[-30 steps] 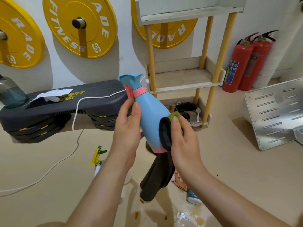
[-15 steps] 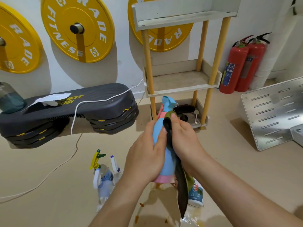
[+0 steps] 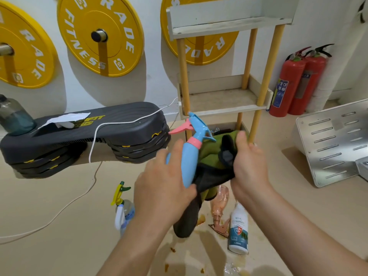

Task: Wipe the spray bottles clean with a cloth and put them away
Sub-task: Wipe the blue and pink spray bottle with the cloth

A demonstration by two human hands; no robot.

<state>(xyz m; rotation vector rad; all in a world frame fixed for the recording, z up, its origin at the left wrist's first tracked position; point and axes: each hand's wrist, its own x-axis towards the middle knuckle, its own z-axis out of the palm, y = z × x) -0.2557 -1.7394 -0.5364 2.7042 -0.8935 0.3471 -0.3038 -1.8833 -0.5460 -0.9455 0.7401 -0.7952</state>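
We grip the blue spray bottle (image 3: 189, 156) in our left hand (image 3: 161, 188); our right hand (image 3: 249, 164) clutches the green-black cloth (image 3: 213, 156) against it.

A black aerobic step (image 3: 123, 112) lies left of the grip, a white cable (image 3: 119, 122) across it. Red fire extinguishers (image 3: 288, 86) stand beyond it rightward, yellow weight plates (image 3: 79, 26) up left.

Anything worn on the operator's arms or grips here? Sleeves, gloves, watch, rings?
Nothing visible. The left grip and right grip are bare: no gloves, rings or markings. The left forearm and right forearm are bare to the frame edge: no sleeve, watch, band or cable.
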